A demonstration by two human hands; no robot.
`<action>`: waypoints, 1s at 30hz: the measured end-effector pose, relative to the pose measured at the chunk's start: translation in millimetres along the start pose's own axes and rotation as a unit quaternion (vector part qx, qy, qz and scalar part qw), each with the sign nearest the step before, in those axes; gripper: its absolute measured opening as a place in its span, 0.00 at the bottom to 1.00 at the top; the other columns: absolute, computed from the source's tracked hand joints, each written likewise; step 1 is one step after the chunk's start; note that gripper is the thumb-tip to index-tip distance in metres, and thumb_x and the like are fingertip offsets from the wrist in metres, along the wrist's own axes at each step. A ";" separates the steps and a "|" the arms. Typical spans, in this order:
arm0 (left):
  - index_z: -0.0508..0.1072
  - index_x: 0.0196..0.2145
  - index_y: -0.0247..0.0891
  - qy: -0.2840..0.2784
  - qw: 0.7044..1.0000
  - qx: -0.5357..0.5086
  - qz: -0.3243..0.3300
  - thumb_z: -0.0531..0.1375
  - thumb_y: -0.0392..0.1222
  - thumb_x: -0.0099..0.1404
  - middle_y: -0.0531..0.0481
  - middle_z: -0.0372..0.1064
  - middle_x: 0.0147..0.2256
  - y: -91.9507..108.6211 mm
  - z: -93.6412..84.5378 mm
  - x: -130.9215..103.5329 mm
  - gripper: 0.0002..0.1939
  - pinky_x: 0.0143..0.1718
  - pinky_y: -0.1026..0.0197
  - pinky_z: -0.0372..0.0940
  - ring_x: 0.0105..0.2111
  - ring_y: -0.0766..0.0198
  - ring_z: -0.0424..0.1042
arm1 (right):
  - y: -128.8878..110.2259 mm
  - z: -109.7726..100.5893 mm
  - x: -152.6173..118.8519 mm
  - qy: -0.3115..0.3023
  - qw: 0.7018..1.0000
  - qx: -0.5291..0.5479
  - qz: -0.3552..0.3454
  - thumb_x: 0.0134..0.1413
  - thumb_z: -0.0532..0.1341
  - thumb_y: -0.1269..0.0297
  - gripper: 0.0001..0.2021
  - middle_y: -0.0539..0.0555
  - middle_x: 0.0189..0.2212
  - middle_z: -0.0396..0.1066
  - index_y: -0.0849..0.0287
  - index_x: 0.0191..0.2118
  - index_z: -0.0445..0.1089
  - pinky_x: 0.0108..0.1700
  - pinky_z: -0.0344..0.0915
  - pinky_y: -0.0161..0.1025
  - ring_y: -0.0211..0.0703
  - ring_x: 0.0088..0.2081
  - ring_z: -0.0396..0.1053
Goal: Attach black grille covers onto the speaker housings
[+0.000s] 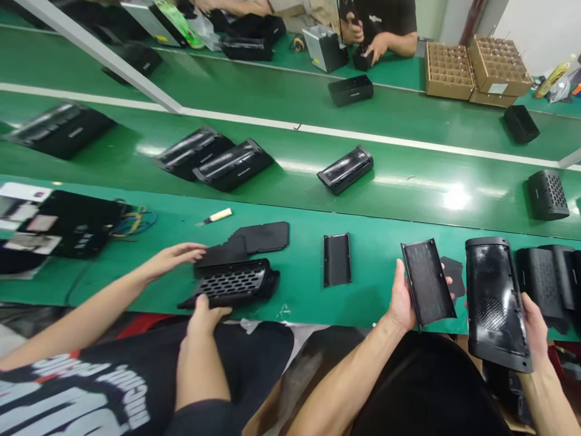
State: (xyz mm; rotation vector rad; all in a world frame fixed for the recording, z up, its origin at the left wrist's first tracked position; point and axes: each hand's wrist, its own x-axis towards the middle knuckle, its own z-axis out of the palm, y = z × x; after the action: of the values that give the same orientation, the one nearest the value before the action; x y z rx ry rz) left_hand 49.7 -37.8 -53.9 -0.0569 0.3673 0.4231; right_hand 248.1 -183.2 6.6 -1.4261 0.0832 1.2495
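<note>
At lower right of the frame, the left hand (402, 306) holds a black panel (427, 281), thumb at one edge, fingertips at the other; the right hand (537, 332) grips a black shell (492, 290) by its right edge. Both are tilted up, seemingly to keep their broad faces in view. The panel looks dull, narrow-rimmed; the shell, glossy with perforated patches.

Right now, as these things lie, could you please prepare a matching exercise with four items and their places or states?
1. Wearer's left hand
2. Wearer's right hand
3. Divided cardboard boxes
4. Pale-handled tool

A. On the far bench
B. Holds a glossy perforated housing
C. On the near bench
D. Holds a thin black panel

Pairs: 1-D; 2-B; 3-A; 4-C
</note>
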 end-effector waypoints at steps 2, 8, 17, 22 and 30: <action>0.77 0.57 0.27 0.006 1.000 0.004 0.016 0.49 0.80 0.66 0.31 0.82 0.47 -0.8 1.6 2.9 0.50 0.52 0.41 0.70 0.42 0.40 0.82 | -4.3 0.2 2.2 0.020 1.000 -0.007 0.003 0.50 0.69 0.41 0.22 0.62 0.36 0.85 0.56 0.38 0.83 0.51 0.79 0.66 0.72 0.45 0.83; 0.82 0.50 0.29 -0.009 0.998 0.000 0.067 0.51 0.73 0.71 0.34 0.83 0.46 -8.4 24.8 22.2 0.42 0.61 0.45 0.67 0.49 0.44 0.81 | -40.8 33.0 3.2 -0.043 0.961 -0.240 -0.131 0.56 0.68 0.41 0.41 0.57 0.70 0.67 0.49 0.72 0.63 0.68 0.65 0.58 0.65 0.70 0.63; 0.76 0.62 0.28 -0.156 0.979 0.003 0.130 0.56 0.78 0.65 0.31 0.76 0.58 -17.0 68.6 41.0 0.49 0.72 0.41 0.53 0.67 0.36 0.66 | -83.0 97.7 -14.8 -0.025 0.764 -0.542 -0.350 0.57 0.69 0.43 0.46 0.60 0.69 0.65 0.48 0.77 0.55 0.70 0.57 0.62 0.68 0.71 0.59; 0.75 0.63 0.28 -0.170 0.975 0.000 0.143 0.55 0.79 0.65 0.30 0.75 0.60 -20.3 67.4 46.8 0.51 0.72 0.41 0.53 0.66 0.36 0.67 | -89.5 96.7 -6.2 -0.021 0.735 -0.569 -0.369 0.52 0.71 0.46 0.45 0.61 0.61 0.71 0.48 0.74 0.61 0.65 0.64 0.60 0.71 0.67 0.65; 0.75 0.63 0.29 -0.132 0.981 0.009 0.138 0.54 0.82 0.62 0.32 0.73 0.62 -25.0 59.0 57.5 0.54 0.72 0.42 0.55 0.67 0.38 0.66 | -79.8 108.8 -9.1 0.004 0.704 -0.596 -0.386 0.56 0.68 0.42 0.44 0.62 0.60 0.70 0.48 0.75 0.58 0.63 0.65 0.60 0.70 0.65 0.66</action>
State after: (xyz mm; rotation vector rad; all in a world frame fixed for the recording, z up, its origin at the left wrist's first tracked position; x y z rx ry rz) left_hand 128.5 -30.4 -20.1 0.0687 0.1152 0.6941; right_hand 230.8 -81.5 94.0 -2.1560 -1.4355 0.4636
